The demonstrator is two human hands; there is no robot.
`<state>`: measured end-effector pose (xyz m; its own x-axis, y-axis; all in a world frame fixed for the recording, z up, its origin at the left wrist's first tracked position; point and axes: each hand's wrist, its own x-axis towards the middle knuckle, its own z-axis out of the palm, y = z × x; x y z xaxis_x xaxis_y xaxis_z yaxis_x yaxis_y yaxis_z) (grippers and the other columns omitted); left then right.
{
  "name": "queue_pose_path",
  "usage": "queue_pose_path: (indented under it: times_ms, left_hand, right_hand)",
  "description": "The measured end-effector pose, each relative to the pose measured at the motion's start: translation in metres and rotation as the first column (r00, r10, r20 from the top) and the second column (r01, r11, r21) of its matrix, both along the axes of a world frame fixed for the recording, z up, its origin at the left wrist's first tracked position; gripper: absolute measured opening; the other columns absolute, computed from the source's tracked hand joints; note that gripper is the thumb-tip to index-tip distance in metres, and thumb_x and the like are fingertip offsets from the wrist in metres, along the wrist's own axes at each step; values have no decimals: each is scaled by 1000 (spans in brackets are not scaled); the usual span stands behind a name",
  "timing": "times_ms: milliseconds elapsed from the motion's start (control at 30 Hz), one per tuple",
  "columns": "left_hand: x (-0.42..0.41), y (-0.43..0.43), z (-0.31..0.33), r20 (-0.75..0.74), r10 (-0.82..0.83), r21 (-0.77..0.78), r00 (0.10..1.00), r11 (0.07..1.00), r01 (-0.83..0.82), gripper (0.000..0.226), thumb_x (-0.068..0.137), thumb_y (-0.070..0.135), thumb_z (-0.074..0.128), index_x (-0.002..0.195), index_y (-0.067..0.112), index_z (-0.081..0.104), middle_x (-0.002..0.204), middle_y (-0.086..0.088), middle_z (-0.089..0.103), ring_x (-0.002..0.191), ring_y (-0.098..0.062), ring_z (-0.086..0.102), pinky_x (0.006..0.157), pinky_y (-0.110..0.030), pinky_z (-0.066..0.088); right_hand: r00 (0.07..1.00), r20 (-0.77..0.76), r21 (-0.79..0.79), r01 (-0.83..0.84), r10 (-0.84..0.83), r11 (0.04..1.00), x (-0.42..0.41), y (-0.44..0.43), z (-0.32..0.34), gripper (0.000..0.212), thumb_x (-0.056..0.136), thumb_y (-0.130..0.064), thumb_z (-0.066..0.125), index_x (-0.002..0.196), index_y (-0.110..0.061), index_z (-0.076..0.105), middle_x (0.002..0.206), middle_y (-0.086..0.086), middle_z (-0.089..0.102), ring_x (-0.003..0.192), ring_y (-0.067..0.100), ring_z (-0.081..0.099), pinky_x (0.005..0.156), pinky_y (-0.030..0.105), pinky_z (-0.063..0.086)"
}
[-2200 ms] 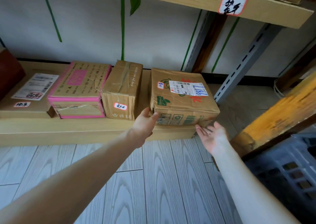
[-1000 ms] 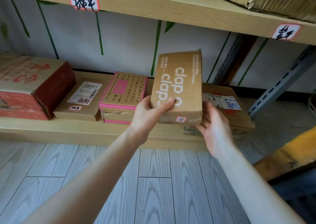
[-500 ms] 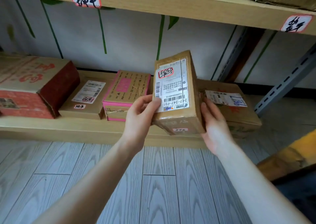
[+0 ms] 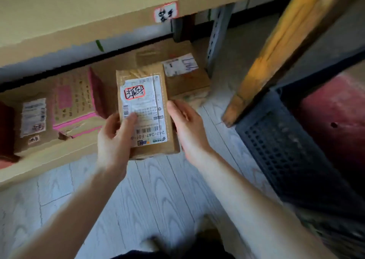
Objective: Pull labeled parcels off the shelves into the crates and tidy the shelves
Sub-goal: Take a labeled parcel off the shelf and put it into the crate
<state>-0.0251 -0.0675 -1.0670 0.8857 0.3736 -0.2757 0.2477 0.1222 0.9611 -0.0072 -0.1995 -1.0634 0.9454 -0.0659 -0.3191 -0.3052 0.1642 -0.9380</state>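
**Parcel in both hands**

The lower shelf [image 4: 49, 164] spans nine to twelve o'clock; the crate [image 4: 276, 150] sits at three. The labelled parcel [image 4: 146, 108] is at centre, off the shelf. The left hand [image 4: 112, 140] grips its seven o'clock corner, thumb on top; the right hand [image 4: 189, 128] clasps its three o'clock edge.

Brown parcel [image 4: 146, 108] upright at frame centre, gripped between left hand [image 4: 112, 140] and right hand [image 4: 189, 128], its white shipping label with a red-ringed sticker facing the camera; flat parcel [image 4: 33, 120], pink-edged parcel [image 4: 73, 102] and larger labelled parcel [image 4: 177, 75] lie on the lower shelf [image 4: 49, 160] behind; dark perforated crate [image 4: 286, 150] at right.
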Motion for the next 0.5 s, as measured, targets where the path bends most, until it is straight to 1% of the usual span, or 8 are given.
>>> queue_pose_path:
  times_ms: [33,100,200,267,333,400,433,500]
  left_hand:
    - [-6,-16,10,-39,-34,10,999,999,35,7,87,23,60,89,23,67,83,6,72,75,-12,70,58,-23,56]
    - [-17,-55,30,-104,-136,27,985,990,140,12,87,23,60,79,27,68,81,6,71,72,-11,69,55,-21,55]
    - [-37,-124,64,-174,-293,10,940,954,299,14,88,21,59,76,26,65,75,8,70,58,-3,68,42,-18,50]
    - [-54,-173,87,-215,-397,6,892,913,408,13,89,21,58,79,27,64,71,11,70,55,-2,66,39,-16,48]
    - [-75,-219,109,-257,-495,5,830,858,513,6,89,25,58,90,27,64,82,9,69,62,-5,67,40,-18,50]
    - [-96,-262,130,-271,-597,13,755,782,624,12,88,29,58,99,27,63,93,4,68,73,-10,68,45,-23,55]
    - [-108,-282,140,-271,-649,20,711,735,678,12,88,30,58,99,29,63,94,4,68,74,-10,67,46,-23,55]
    - [-132,-324,160,-261,-744,10,615,635,773,8,89,31,57,92,34,63,91,7,67,73,-6,67,50,-25,55]
  right_hand:
    - [998,-43,-22,49,-50,999,-11,-16,10,15,89,-29,57,89,-17,66,88,-4,67,84,9,63,82,31,50]
    - [980,-128,-57,145,-152,988,-36,-54,30,20,89,-31,57,90,-13,66,84,-4,66,82,10,62,83,35,50]
    - [933,-211,-16,296,-292,955,-79,-116,63,14,90,-33,55,90,-23,64,81,-8,66,81,8,63,81,30,51]
    - [890,-239,-15,398,-390,917,-108,-159,87,12,90,-31,54,92,-26,64,85,-8,68,82,7,64,78,26,51]
    - [837,-279,-18,486,-471,874,-140,-200,112,14,90,-32,54,97,-28,65,95,-5,69,92,12,65,84,32,50]
    - [780,-292,-9,576,-553,817,-174,-237,133,16,90,-30,56,103,-26,64,103,-2,69,99,18,64,87,36,50]
    - [744,-298,-10,624,-598,782,-191,-254,143,18,89,-29,57,106,-24,63,105,-1,69,99,18,64,86,35,51]
    - [677,-298,-25,700,-673,714,-225,-290,160,32,89,-27,59,119,-16,59,113,4,67,101,19,65,84,30,54]
